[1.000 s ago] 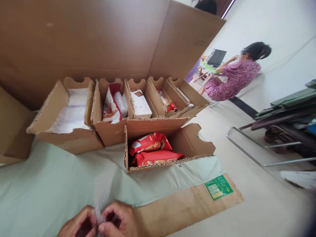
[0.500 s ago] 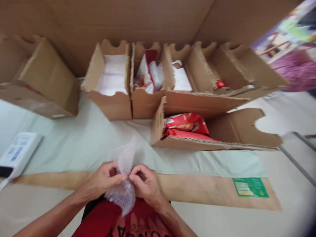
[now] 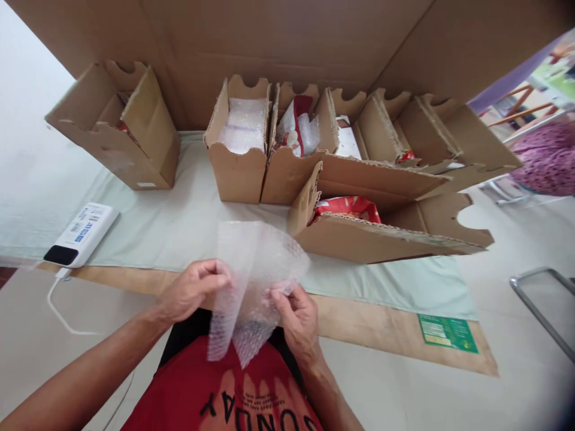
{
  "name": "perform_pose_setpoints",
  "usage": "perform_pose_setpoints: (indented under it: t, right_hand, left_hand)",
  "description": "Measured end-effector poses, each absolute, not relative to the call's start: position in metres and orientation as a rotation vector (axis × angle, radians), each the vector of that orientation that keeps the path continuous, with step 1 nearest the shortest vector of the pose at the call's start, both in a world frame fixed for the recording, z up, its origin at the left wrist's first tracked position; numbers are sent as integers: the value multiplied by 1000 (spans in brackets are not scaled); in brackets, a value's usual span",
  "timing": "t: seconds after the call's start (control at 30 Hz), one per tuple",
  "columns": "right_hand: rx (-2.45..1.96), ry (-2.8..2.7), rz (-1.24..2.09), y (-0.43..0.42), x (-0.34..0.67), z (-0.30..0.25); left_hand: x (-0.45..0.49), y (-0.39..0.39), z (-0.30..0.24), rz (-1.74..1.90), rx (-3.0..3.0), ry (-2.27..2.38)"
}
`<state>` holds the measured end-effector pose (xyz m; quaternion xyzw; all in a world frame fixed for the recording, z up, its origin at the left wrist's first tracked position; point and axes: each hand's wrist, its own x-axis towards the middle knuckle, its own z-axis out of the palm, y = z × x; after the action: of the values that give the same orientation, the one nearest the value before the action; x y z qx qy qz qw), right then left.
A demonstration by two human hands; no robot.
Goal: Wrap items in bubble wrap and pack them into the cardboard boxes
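Spread wider than half a second ago, the bubble wrap (image 3: 258, 287) opens out between my hands, above the table (image 3: 363, 316) edge nearest me. My left hand (image 3: 195, 291) pinches its left part, my right hand (image 3: 300, 318) its right. It should be light, limp and slightly slippery, best taken by the edges so bubbles don't burst. It looks clear, whitish, dimpled and folded.

left grip (image 3: 192, 291): pinching | right grip (image 3: 299, 318): pinching, apart from left | forearms (image 3: 103, 362): extended forward, angled inward

Room over cloth (image 3: 153, 233), carton (image 3: 386, 240) ahead right
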<state>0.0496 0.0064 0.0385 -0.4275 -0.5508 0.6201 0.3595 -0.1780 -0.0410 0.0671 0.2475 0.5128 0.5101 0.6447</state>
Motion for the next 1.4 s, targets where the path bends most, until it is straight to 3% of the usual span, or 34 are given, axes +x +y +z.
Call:
perform_pose_setpoints:
  t: [0.13,0.3,0.43,0.63,0.87,1.0,1.2,1.4]
  right_hand:
    - [-1126,-1786,1204,30,70,63]
    - [-982,-2374,578,81,30,83]
    - [-782,-2383,363,99,-9,84]
    - [-669,-2272,501,47,50,63]
    - [-720,-2494,501,-14,75,15]
    - [-776,-2202,817,0,66,11]
    - [-963,-2055,1171,17,86,34]
    - [-1053,-2118,1124,23,74,40]
  left_hand:
    - [-201,-50,76,1263,495,1200]
    - [-197,-75,63,1136,420,1352]
    - [-185,-91,54,1183,185,1419]
    - [-178,-101,52,1291,-161,1297]
    - [-164,-105,50,1069,-129,1093]
    - [-200,-115,56,861,387,1169]
    - [-242,-116,67,835,1261,2002]
    - [-216,-101,59,811,1627,1838]
